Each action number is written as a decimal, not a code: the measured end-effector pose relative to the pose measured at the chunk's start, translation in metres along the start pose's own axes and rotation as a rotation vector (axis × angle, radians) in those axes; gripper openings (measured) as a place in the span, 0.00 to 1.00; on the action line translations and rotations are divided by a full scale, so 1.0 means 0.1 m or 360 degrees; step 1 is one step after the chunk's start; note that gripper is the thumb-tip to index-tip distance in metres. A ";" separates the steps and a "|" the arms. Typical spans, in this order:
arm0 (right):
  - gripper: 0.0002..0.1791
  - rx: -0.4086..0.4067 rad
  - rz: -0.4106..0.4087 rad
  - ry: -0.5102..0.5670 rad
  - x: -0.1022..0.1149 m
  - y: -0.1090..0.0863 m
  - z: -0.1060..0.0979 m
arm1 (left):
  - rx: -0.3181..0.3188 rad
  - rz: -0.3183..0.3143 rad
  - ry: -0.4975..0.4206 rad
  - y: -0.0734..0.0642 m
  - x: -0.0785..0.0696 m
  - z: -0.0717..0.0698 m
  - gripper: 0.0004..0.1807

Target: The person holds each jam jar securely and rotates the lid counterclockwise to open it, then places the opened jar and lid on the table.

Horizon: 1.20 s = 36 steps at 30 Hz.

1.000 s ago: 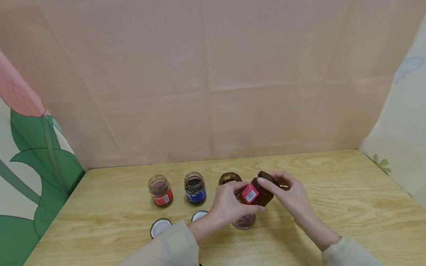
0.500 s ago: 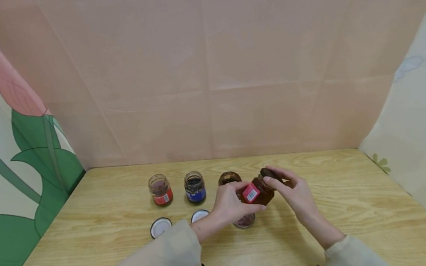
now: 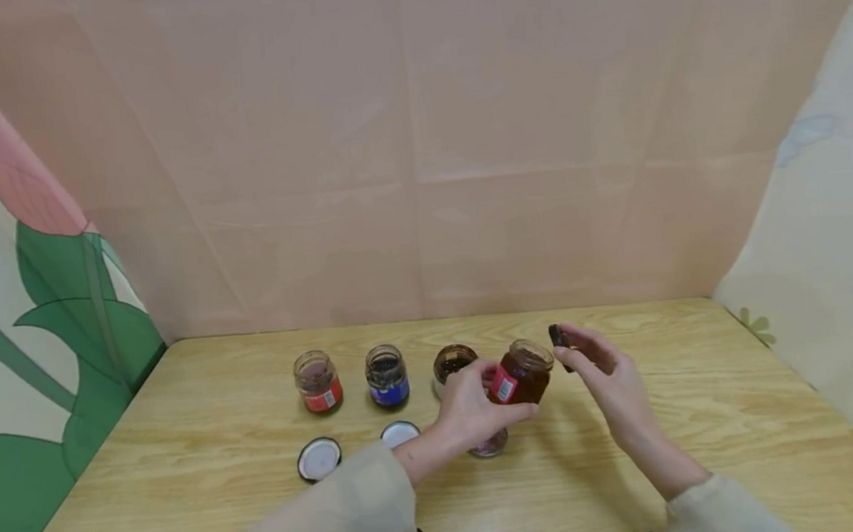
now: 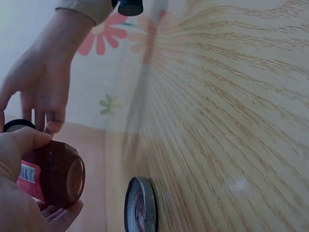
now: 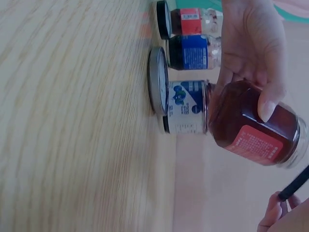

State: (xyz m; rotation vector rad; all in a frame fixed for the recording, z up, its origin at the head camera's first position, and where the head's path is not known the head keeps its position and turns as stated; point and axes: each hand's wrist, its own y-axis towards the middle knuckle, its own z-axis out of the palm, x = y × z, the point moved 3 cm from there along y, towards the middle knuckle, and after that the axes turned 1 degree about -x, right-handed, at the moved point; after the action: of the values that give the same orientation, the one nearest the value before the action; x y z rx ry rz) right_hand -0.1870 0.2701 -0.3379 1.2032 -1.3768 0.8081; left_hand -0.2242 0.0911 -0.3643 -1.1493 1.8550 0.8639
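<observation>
My left hand (image 3: pixel 475 404) grips a glass jar of dark red jam (image 3: pixel 529 377) around its body, raised above the table. The jar's mouth is uncovered and tilts up toward the right; its pinkish-red label (image 5: pixel 256 145) faces outward in the right wrist view. Just right of the mouth, my right hand (image 3: pixel 616 385) pinches a dark lid (image 3: pixel 559 341) by its edge, apart from the jar. Behind the left hand stands a jar with a white label (image 5: pixel 186 104) showing blueberries. An upturned lid (image 3: pixel 493 444) with dark residue lies under the held jar.
Two more uncovered jars, one red-labelled (image 3: pixel 320 383) and one blue-labelled (image 3: pixel 388 378), stand toward the back left of the wooden table (image 3: pixel 223 449). In front of them lie upturned lids, one at left (image 3: pixel 319 459) and another (image 3: pixel 400 433) partly behind the left forearm.
The lid has come off the held jar and moved right with the right hand. The left hand has brought the jar slightly right and more upright.
</observation>
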 end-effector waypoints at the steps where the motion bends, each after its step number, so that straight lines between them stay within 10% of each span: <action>1: 0.25 0.0001 -0.0010 0.0013 -0.01 0.00 -0.02 | -0.0001 -0.0005 0.0006 0.01 0.00 0.01 0.36; 18: 0.23 0.0065 -0.0183 -0.0111 -0.09 -0.05 -0.19 | -0.0142 0.0049 -0.0063 0.13 -0.03 0.16 0.34; 36: 0.35 0.0282 -0.0012 -0.0477 -0.26 -0.06 -0.35 | -0.0156 -0.0063 -0.0027 0.31 -0.06 0.37 0.34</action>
State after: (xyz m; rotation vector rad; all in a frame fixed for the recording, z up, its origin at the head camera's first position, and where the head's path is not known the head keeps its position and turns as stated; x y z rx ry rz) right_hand -0.1741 0.3070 -0.3579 1.5139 -1.5646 0.7797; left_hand -0.2411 0.1360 -0.3717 -1.2312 1.7872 0.9478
